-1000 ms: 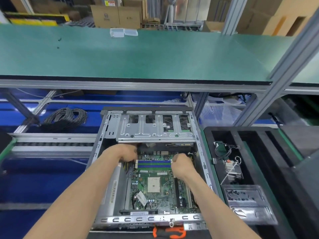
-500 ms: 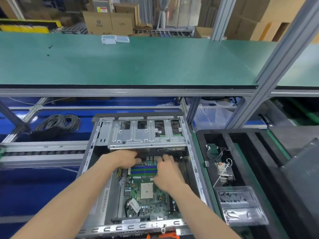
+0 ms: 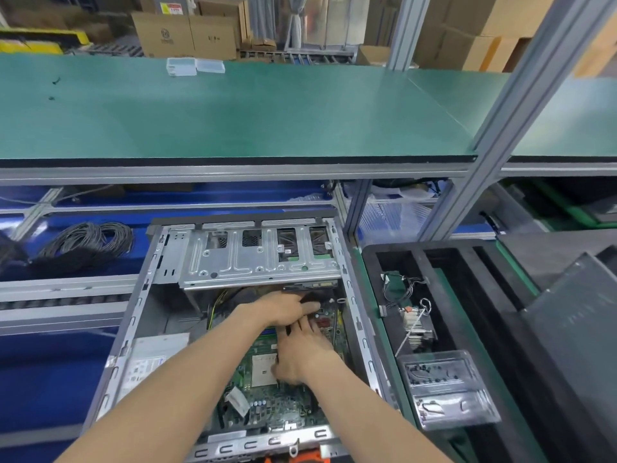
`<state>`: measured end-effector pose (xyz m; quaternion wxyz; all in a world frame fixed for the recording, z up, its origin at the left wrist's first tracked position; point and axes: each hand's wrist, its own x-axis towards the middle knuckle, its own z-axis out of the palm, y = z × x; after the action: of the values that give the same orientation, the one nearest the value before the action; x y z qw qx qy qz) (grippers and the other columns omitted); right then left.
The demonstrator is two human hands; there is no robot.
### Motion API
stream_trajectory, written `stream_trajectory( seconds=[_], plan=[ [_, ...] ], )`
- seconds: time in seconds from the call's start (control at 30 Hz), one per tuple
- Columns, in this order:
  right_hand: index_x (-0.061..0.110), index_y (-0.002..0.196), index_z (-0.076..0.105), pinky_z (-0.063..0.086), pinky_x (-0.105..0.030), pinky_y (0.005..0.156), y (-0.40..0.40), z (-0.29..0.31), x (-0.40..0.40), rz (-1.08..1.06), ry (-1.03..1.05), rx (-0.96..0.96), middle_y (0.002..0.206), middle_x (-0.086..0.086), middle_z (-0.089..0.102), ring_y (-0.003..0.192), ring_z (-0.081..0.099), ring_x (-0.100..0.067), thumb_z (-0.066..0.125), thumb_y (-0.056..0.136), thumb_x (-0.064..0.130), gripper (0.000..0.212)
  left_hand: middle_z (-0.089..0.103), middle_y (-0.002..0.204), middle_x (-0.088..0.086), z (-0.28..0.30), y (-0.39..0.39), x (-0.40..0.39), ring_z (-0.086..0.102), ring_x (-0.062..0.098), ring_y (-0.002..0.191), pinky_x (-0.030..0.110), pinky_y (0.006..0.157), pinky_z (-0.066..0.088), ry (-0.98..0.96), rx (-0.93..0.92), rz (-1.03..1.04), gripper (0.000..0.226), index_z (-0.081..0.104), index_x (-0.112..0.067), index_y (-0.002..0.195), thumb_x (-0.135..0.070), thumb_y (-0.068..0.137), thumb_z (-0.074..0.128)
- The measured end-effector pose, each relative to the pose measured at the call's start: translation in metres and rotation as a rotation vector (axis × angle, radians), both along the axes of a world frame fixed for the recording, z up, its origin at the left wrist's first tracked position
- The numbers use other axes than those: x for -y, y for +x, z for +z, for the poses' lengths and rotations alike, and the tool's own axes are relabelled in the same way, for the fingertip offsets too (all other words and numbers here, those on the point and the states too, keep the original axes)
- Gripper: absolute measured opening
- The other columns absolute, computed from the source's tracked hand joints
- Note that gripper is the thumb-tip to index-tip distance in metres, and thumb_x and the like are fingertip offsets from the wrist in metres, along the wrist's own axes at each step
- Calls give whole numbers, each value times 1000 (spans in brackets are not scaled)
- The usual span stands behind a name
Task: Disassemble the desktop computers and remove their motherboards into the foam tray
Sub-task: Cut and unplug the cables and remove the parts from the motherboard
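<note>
Both hands shifted right, far | left hand, right hand: fingers straight on one motherboard | one open case | drive cage overhangs.

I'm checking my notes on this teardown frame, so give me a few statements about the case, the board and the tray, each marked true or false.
1. The motherboard lies inside the open case. True.
2. Both hands are over the board's far end, near the drive cage. True: the left hand reaches across above the right hand.
3. The foam tray sits to the left of the case. False: it is on the right.
4. The tray holds a motherboard. False: only a heatsink with wires and a clear plastic tray show in it.
5. A cable coil lies left of the case. True.
</note>
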<state>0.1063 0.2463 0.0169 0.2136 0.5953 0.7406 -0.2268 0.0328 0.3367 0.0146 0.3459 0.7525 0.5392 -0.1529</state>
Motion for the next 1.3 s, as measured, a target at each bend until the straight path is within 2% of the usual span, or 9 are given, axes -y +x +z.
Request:
stream_trajectory(
  seconds=[0.3,0.47,0.57,0.67,0.8,0.97,1.2,1.27,1.3],
  plan=[
    [10,159,-1,-7,-53,120,-1,-14,-11,60,-91,97,166,-16,-1,151,-13,-36,44,98,41,82,60,134,10,-14,45,-9,52,18,98,28,85,36,-79,103,43,43,60,-12,125,-40,107,33],
    [8,159,1,-8,-54,120,-3,-12,-11,65,-102,104,166,-17,-1,150,-17,-38,45,98,39,81,54,144,4,-18,42,-11,51,20,127,23,91,34,-62,90,50,43,55,-19,135,-40,107,32],
    [8,159,5,-8,-53,120,-4,-10,-10,62,-102,90,165,-17,3,151,-14,-38,45,97,35,78,60,123,7,-22,44,-10,57,21,109,24,81,34,-39,49,49,37,61,-14,113,-35,107,31],
    [11,160,9,-9,-54,120,-2,-9,-10,59,-104,66,166,-16,7,151,-10,-38,44,98,32,74,56,86,6,-27,48,-6,48,18,77,29,65,34,40,67,111,37,41,-17,69,-17,105,32],
    [18,160,2,-10,-54,119,-2,-10,-10,75,-115,62,166,-14,7,152,-10,-38,38,100,32,72,45,63,0,-31,47,-1,44,21,72,30,63,31,80,100,170,38,35,-17,61,-15,99,39],
    [17,160,-1,-10,-54,119,-1,-9,-10,35,-110,55,166,-17,2,150,-14,-42,41,97,30,77,36,67,0,-18,53,-2,38,16,72,25,70,31,-36,193,365,37,28,-18,67,-2,100,32],
    [9,159,4,-7,-53,120,-3,-5,-8,38,-100,75,166,-17,0,151,-15,-37,46,97,38,81,45,63,8,-30,32,-11,37,12,58,25,58,34,-113,214,362,32,38,-24,68,-28,99,40],
    [8,159,-1,-7,-53,120,-4,-4,-8,35,-101,76,166,-17,-4,150,-20,-37,47,96,38,84,54,90,31,-33,26,-15,53,18,69,26,73,43,-205,212,407,29,48,-15,75,-29,97,35],
    [7,159,-1,-7,-53,120,-4,-3,-8,35,-100,73,166,-18,-4,150,-20,-37,48,96,38,85,57,110,30,-35,23,-16,63,26,92,29,90,47,-219,197,382,35,57,-6,92,-33,96,34]
  ],
)
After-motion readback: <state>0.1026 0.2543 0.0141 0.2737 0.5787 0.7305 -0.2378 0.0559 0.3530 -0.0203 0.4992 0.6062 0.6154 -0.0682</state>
